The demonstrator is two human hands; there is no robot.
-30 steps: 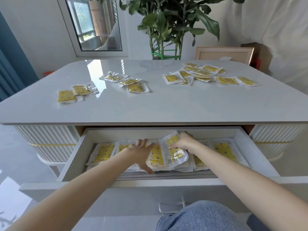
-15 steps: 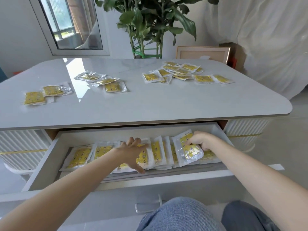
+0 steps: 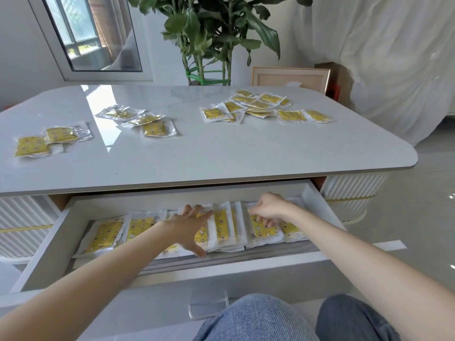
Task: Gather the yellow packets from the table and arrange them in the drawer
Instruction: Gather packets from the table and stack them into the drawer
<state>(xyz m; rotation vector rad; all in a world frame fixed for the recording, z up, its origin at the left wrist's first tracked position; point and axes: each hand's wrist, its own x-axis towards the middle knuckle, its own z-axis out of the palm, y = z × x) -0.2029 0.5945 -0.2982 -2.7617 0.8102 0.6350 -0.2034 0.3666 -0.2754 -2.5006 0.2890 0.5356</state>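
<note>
The white drawer is pulled out under the table and holds a row of several yellow packets in clear wrap. My left hand lies flat with spread fingers on the packets in the middle of the row. My right hand has its fingers curled down onto one packet near the right end, pressing it into the row. More yellow packets lie on the table: two at the left, three at the centre, and a pile at the back right.
A potted plant stands behind the table, with a framed board leaning beside it and a white drape at the right. My knees in jeans sit below the drawer front and its metal handle.
My right hand has laid its packet down flat into the right end of the row. My left hand stays on the middle packets. The view has shifted slightly rightward.
</note>
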